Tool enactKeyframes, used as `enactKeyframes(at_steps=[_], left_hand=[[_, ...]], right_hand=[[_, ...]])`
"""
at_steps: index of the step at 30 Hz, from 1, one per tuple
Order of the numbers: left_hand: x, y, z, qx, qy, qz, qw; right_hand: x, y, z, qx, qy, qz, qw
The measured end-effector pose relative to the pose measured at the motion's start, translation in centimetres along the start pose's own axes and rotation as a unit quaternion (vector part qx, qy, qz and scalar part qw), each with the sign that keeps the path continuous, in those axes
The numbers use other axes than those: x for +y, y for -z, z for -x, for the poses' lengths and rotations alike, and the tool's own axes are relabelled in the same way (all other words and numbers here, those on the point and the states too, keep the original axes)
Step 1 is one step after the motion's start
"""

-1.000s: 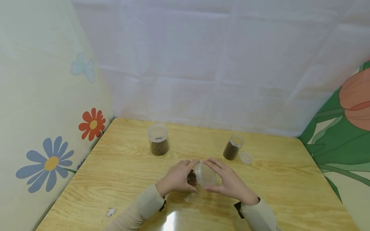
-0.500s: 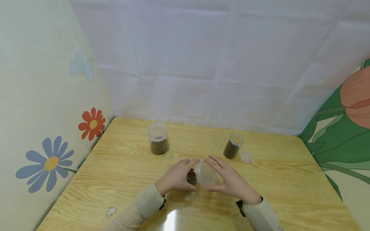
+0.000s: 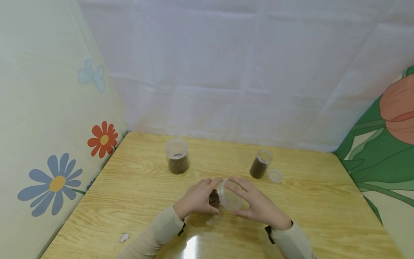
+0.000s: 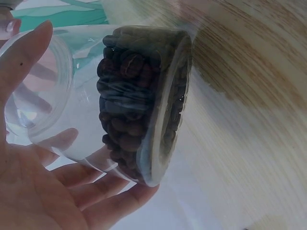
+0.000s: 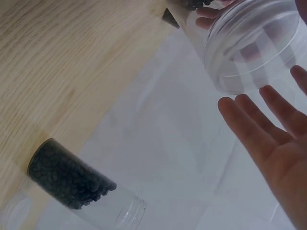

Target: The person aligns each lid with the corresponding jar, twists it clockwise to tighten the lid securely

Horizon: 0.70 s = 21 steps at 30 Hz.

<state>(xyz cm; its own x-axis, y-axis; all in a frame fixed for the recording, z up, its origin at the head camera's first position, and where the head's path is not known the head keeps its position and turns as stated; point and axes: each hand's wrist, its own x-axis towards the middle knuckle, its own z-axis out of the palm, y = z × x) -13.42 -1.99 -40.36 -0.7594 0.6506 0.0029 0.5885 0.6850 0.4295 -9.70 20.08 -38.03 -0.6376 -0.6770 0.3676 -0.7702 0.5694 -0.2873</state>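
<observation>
My left hand [image 3: 197,198] grips a clear plastic jar [image 4: 86,100] around its side, fingers below and thumb above in the left wrist view. Dark brown bean-like pieces [image 4: 127,96] fill its base end. The jar is tilted, its lidded end toward my right hand [image 3: 258,203]. A clear round lid [image 3: 232,199] covers that end. My right fingers and thumb are spread around the lid, fingertips [image 5: 265,91] right at its rim in the right wrist view. The left hand hides much of the jar in the head view.
A wider jar [image 3: 178,163], partly filled with brown bits, stands at the back left. A narrow open jar [image 3: 258,168] of dark beans stands at the back right, beside its loose clear lid [image 3: 275,176]. A white scrap [image 3: 124,237] lies on the wooden table [image 3: 323,201] at front left.
My right fingers and thumb have shifted around the lid, the thumb slightly to the right. The left hand and its jar have stayed nearly in place.
</observation>
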Motion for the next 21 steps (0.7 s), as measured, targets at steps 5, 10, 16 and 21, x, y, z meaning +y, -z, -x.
enactKeyframes(at_steps=[5, 10, 16, 21], left_hand=[[-0.01, -0.04, 0.06, -0.003, -0.001, 0.008, 1.0], [-0.03, -0.11, 0.17, -0.001, -0.002, 0.006, 1.0], [-0.07, -0.08, 0.16, 0.002, -0.004, 0.001, 1.0], [-0.1, -0.07, 0.07, 0.004, -0.005, -0.001, 1.0]], right_hand=[[-0.07, -0.27, 0.01, 0.002, -0.006, 0.004, 1.0], [-0.12, -0.42, 0.02, 0.002, -0.014, 0.006, 1.0], [-0.32, -0.36, -0.05, -0.001, -0.035, 0.005, 0.999], [-0.58, -0.27, -0.17, -0.007, -0.069, 0.004, 0.998]])
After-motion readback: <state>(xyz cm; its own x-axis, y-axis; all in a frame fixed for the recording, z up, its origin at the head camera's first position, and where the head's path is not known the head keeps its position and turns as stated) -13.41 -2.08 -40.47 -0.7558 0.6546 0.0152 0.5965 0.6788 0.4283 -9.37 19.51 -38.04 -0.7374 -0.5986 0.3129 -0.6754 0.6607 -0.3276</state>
